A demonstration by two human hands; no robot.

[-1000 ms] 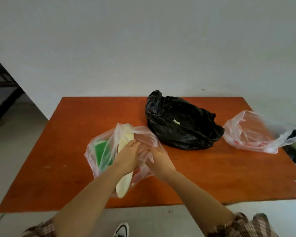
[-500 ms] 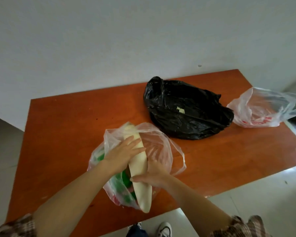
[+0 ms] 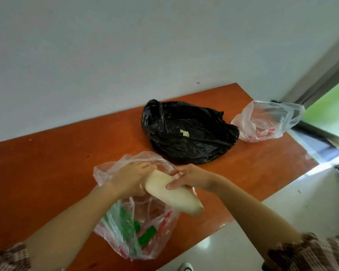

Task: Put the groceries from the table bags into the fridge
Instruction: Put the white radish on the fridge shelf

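Observation:
A long white radish (image 3: 172, 194) is lifted out of the clear plastic bag (image 3: 137, 231) at the near edge of the orange table (image 3: 47, 163). My left hand (image 3: 131, 177) grips the radish's thick end. My right hand (image 3: 188, 177) holds its middle, with the thumb on top. Green items stay inside the clear bag. A crumpled black bag (image 3: 188, 132) lies behind my hands. A second clear bag (image 3: 266, 122) with red print sits at the table's far right corner.
A plain white wall stands behind the table. A pale tiled floor (image 3: 282, 210) lies to the right, with a doorway and a bright green opening (image 3: 333, 110) beyond. A shoe tip (image 3: 186, 267) shows at the bottom edge.
The radish has come out of the clear bag and now tilts across it, tip pointing right. Both hands shifted grip on it. My view has turned to the right.

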